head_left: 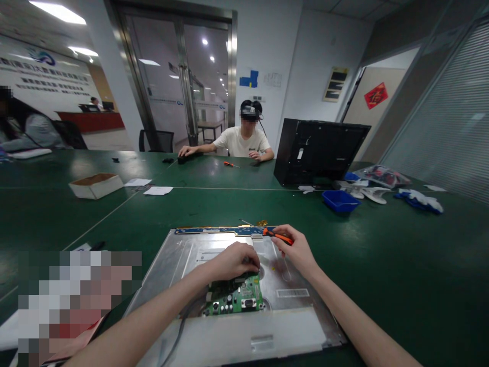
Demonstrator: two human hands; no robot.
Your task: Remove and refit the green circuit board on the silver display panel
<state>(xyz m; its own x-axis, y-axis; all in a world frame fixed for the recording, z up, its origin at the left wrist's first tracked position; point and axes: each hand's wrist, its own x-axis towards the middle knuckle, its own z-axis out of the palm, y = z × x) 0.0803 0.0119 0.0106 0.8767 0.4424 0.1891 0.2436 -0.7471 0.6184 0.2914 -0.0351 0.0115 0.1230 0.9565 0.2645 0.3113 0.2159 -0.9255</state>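
A silver metal panel lies flat on the green table. On its middle sits a green circuit board, and a long blue board strip runs along its far edge. My left hand is closed over the far edge of the green board; whatever its fingers pinch is too small to name. My right hand grips an orange and black screwdriver above the panel's far right part, its shaft pointing left over the blue strip. A grey cable crosses the panel's near left part.
Beyond the panel, the green table holds a blue tray, a black monitor seen from behind, gloves and a white box. A person sits opposite, near another screwdriver. Another person sits far left.
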